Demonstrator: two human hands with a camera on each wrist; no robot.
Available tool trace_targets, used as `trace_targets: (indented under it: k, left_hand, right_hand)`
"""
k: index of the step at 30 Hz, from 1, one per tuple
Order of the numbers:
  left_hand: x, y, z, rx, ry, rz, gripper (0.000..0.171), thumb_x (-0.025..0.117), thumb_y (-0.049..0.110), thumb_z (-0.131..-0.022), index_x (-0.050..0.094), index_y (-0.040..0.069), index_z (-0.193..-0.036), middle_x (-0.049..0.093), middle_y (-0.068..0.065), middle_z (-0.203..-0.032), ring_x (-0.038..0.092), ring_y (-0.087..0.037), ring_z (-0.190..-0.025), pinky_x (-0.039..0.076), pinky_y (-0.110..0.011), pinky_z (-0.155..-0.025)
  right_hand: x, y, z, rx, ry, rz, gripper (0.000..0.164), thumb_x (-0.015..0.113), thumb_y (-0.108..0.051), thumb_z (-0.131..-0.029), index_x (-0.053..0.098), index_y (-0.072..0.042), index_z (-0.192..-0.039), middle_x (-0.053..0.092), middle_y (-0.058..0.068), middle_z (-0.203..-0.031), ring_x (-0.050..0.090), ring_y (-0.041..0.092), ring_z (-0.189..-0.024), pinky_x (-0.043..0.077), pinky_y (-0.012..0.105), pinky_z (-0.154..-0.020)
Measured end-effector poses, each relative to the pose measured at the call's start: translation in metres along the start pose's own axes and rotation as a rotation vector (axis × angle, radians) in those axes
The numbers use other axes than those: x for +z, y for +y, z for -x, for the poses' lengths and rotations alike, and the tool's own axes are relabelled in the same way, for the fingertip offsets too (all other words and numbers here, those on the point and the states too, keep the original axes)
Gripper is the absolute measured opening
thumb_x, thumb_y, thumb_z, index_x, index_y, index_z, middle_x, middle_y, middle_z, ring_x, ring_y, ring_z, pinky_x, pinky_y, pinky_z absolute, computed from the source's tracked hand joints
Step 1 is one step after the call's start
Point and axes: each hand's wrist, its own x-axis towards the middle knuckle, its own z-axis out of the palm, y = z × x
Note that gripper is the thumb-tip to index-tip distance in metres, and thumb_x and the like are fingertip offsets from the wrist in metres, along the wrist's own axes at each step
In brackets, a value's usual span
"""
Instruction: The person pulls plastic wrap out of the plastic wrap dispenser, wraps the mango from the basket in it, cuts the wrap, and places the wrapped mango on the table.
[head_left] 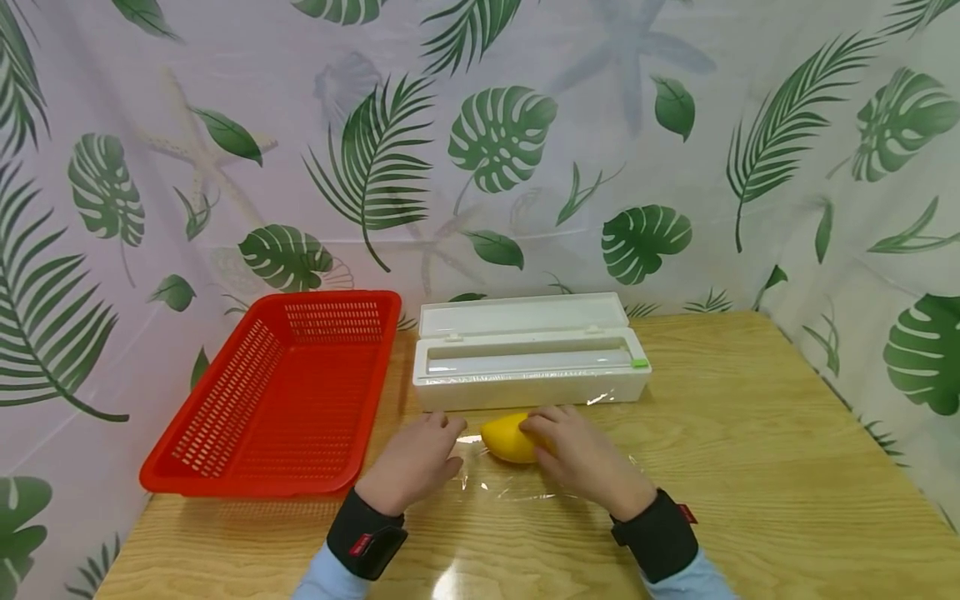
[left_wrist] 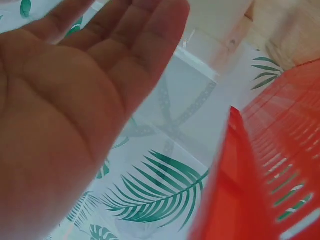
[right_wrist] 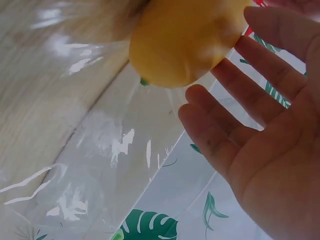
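In the head view a yellow mango (head_left: 504, 438) lies on a sheet of clear plastic film (head_left: 487, 483) on the table. My right hand (head_left: 573, 454) holds the mango's right end between thumb and fingers. Close up in the right wrist view, the mango (right_wrist: 182, 42) shows a small green tip, and the fingertips of my right hand (right_wrist: 270, 105) meet its side. Left of the mango, my left hand (head_left: 420, 458) hovers at the film's edge with its fingers apart from the fruit. Its palm and fairly straight fingers show in the left wrist view.
Behind the mango stands a white film dispenser box (head_left: 532, 390), lid raised, with a roll inside and a green slider at its right end. A red plastic basket (head_left: 365, 417) sits at the left. A leaf-patterned curtain (head_left: 562, 208) hangs behind the wooden table (head_left: 750, 467).
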Motion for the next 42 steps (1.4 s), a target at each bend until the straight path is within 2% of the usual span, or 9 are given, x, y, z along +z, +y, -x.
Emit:
trace_targets:
  k: [5,10,14,19,25,31,42]
  left_hand:
    - [0.004,-0.005,0.003,-0.080,-0.050,-0.007,0.053,0.071,0.024,-0.076,0.049,0.002,-0.119,0.059,-0.019,-0.102,0.054,-0.032,-0.089,0.051,-0.043,-0.076]
    - [0.013,-0.007,0.004,-0.156,-0.120,-0.006,0.046,0.070,0.018,-0.073,0.050,0.003,-0.111,0.060,-0.020,-0.093,0.054,-0.035,-0.080,0.051,-0.046,-0.067]
    - [0.021,-0.010,0.003,-0.179,-0.151,0.003,0.044,0.064,0.012,-0.072,0.050,0.004,-0.112,0.060,-0.019,-0.092,0.055,-0.033,-0.077,0.051,-0.046,-0.063]
    - [0.024,-0.012,0.000,-0.161,-0.170,0.045,0.039,0.065,0.008,-0.072,0.049,0.005,-0.108,0.061,-0.015,-0.085,0.056,-0.029,-0.072,0.050,-0.043,-0.055]
    - [0.025,-0.011,-0.001,-0.093,-0.176,0.141,0.022,0.057,0.000,-0.075,0.050,0.009,-0.094,0.060,-0.008,-0.070,0.054,-0.019,-0.059,0.044,-0.033,-0.044]
    - [0.031,-0.014,0.003,-0.026,-0.125,0.210,0.017,0.058,-0.003,-0.075,0.050,0.011,-0.080,0.052,0.000,-0.065,0.047,-0.013,-0.057,0.040,-0.027,-0.046]
    - [0.034,-0.017,0.003,-0.003,-0.123,0.224,0.018,0.062,-0.002,-0.075,0.051,0.011,-0.077,0.048,0.002,-0.065,0.045,-0.013,-0.057,0.037,-0.025,-0.047]
  right_hand:
    - [0.004,-0.001,-0.002,0.045,0.010,-0.005,0.026,0.072,-0.010,-0.076,0.065,-0.007,-0.101,0.062,0.008,-0.103,0.051,0.025,-0.094,0.050,0.042,-0.080]
    - [0.009,0.000,-0.005,0.070,0.033,-0.013,0.021,0.071,-0.011,-0.078,0.064,-0.009,-0.098,0.062,0.006,-0.099,0.052,0.022,-0.091,0.050,0.040,-0.078]
    - [0.012,0.001,-0.006,0.073,0.047,-0.018,0.021,0.071,-0.010,-0.077,0.064,-0.008,-0.097,0.062,0.006,-0.098,0.052,0.022,-0.090,0.051,0.040,-0.078]
    - [0.010,0.000,-0.010,0.066,0.040,-0.027,0.021,0.071,-0.010,-0.078,0.064,-0.007,-0.097,0.061,0.006,-0.097,0.052,0.022,-0.088,0.050,0.040,-0.077]
    - [0.005,-0.001,-0.014,0.108,-0.023,-0.008,0.026,0.071,-0.011,-0.077,0.063,-0.007,-0.102,0.058,0.006,-0.095,0.050,0.021,-0.084,0.050,0.038,-0.074]
    - [0.006,-0.005,-0.014,0.103,-0.075,0.064,0.034,0.063,-0.010,-0.081,0.063,-0.010,-0.114,0.051,0.007,-0.092,0.045,0.020,-0.078,0.047,0.034,-0.066]
    - [0.010,-0.008,-0.010,0.089,-0.027,0.049,0.034,0.063,-0.007,-0.080,0.064,-0.010,-0.115,0.051,0.007,-0.093,0.045,0.020,-0.081,0.047,0.033,-0.064]
